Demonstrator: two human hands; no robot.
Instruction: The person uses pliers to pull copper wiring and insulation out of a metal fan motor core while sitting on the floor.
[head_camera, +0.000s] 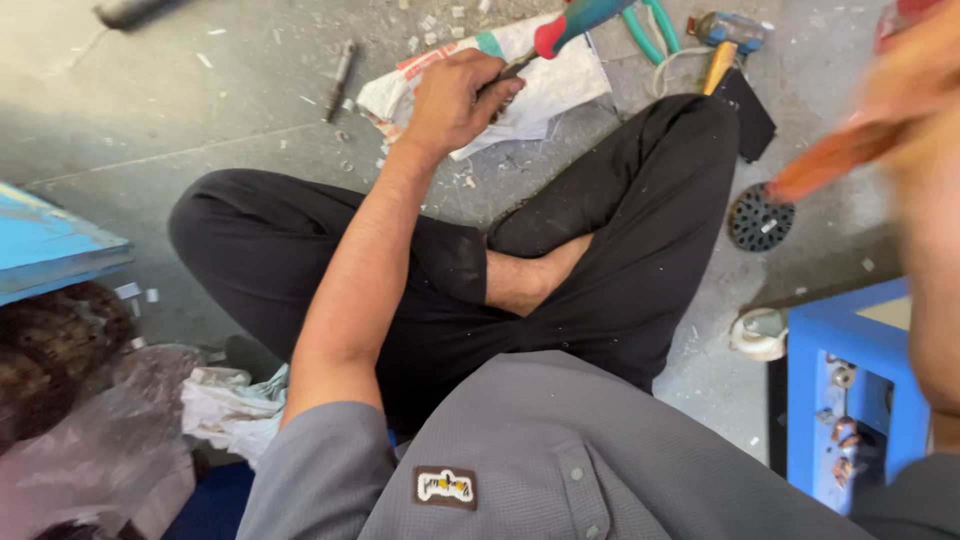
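The blurred right hand (925, 130) fills the frame's right edge, close to the lens, seemingly pinching an orange stick (835, 155); its grip cannot be told for sure. Leftward to rightward on the floor (200, 90): the left hand (455, 100) closes around a screwdriver (560, 30) over crumpled paper (545, 90). Best held firm near the shank for control.

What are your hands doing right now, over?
Left hand gripping a screwdriver with a red and teal handle, over a crumpled printed bag. Right hand blurred near the camera, with something orange. Crossed legs below.
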